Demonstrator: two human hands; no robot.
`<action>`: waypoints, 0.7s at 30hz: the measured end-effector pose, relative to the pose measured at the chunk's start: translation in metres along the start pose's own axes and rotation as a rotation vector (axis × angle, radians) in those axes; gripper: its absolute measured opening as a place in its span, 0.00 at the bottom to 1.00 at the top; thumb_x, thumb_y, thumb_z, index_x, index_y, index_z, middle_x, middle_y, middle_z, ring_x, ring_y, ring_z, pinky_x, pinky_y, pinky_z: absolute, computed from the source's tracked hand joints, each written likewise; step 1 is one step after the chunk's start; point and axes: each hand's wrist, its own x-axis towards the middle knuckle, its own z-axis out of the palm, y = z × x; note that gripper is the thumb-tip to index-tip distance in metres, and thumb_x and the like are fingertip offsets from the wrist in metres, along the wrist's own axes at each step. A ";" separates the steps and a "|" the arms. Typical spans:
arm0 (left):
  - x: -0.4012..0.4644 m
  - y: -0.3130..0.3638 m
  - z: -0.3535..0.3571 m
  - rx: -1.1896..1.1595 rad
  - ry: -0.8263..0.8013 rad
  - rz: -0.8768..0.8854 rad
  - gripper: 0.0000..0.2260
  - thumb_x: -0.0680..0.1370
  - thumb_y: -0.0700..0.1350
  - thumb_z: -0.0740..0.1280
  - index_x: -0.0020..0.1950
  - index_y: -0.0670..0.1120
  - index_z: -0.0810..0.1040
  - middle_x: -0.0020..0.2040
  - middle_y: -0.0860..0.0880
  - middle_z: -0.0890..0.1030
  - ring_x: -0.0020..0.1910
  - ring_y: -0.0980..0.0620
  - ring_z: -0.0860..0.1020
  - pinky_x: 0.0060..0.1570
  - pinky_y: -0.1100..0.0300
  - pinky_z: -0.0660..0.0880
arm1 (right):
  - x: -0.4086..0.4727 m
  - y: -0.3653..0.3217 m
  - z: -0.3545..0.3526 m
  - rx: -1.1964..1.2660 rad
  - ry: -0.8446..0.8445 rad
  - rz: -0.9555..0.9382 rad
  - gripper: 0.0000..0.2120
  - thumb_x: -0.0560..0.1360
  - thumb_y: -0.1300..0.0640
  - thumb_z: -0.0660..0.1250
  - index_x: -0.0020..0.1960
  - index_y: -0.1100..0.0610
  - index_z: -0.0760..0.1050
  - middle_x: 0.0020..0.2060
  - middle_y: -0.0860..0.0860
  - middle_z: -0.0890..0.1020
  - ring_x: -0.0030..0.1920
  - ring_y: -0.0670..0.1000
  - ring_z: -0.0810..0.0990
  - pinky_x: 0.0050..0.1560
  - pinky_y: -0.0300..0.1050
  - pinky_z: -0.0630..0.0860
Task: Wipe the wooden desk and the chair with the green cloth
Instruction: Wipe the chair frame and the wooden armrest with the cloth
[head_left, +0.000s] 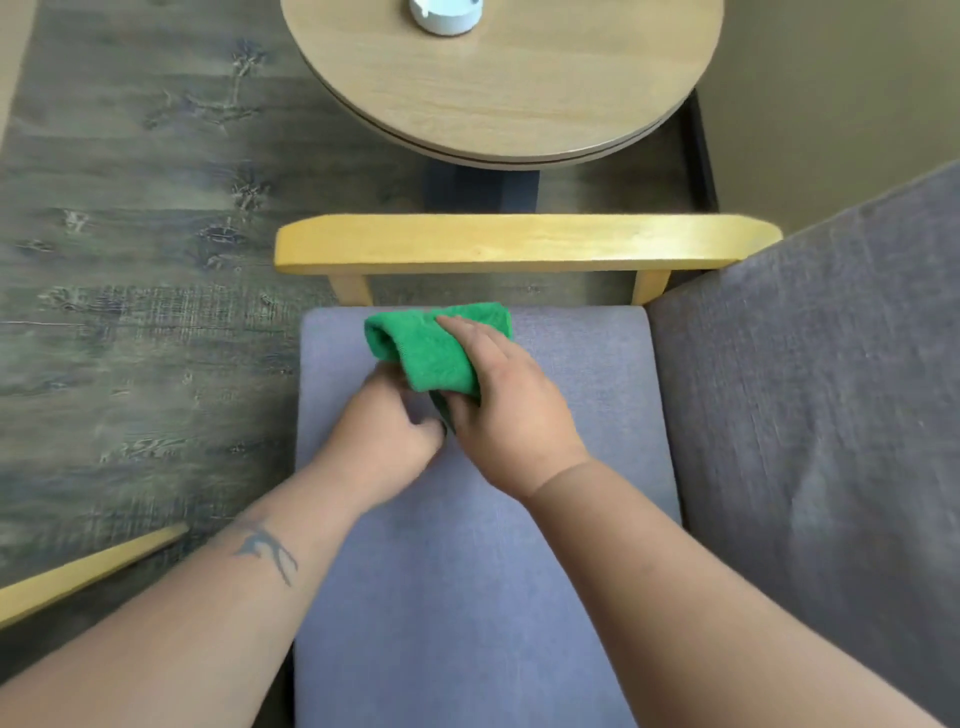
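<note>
The green cloth (431, 348) is folded and lies on the far part of the chair's grey seat cushion (467, 561). My right hand (511, 410) rests over the cloth's right side with fingers and thumb closed on it. My left hand (387, 441) is just left of it, fingers curled at the cloth's near lower edge, which it hides. The chair's yellow wooden armrest (519, 244) runs across beyond the cloth. Further off stands the round wooden desk (498, 93).
A small white object (444, 15) sits on the round desk at the top edge. The chair's grey backrest (821, 415) rises on the right. Another yellow armrest (78, 577) shows at lower left. Dark wood floor (130, 234) lies to the left.
</note>
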 end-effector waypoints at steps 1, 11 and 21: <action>-0.009 0.016 -0.013 -0.128 -0.030 -0.010 0.28 0.65 0.50 0.64 0.66 0.48 0.75 0.65 0.52 0.80 0.66 0.52 0.76 0.66 0.53 0.72 | -0.010 -0.005 -0.011 0.012 0.011 0.033 0.29 0.77 0.57 0.69 0.76 0.48 0.68 0.72 0.46 0.74 0.71 0.50 0.71 0.68 0.46 0.70; -0.124 0.196 -0.100 -0.129 0.074 0.107 0.19 0.68 0.63 0.71 0.55 0.55 0.80 0.50 0.58 0.85 0.51 0.62 0.82 0.54 0.58 0.78 | -0.110 -0.125 -0.124 0.153 0.049 0.008 0.36 0.78 0.54 0.69 0.81 0.53 0.56 0.79 0.49 0.64 0.78 0.49 0.63 0.70 0.55 0.72; -0.221 0.325 -0.206 -0.364 0.038 0.286 0.08 0.76 0.50 0.67 0.55 0.54 0.78 0.52 0.52 0.85 0.54 0.50 0.83 0.58 0.40 0.78 | -0.176 -0.237 -0.254 0.583 0.169 0.188 0.42 0.68 0.36 0.72 0.76 0.31 0.53 0.73 0.31 0.65 0.74 0.33 0.63 0.67 0.29 0.64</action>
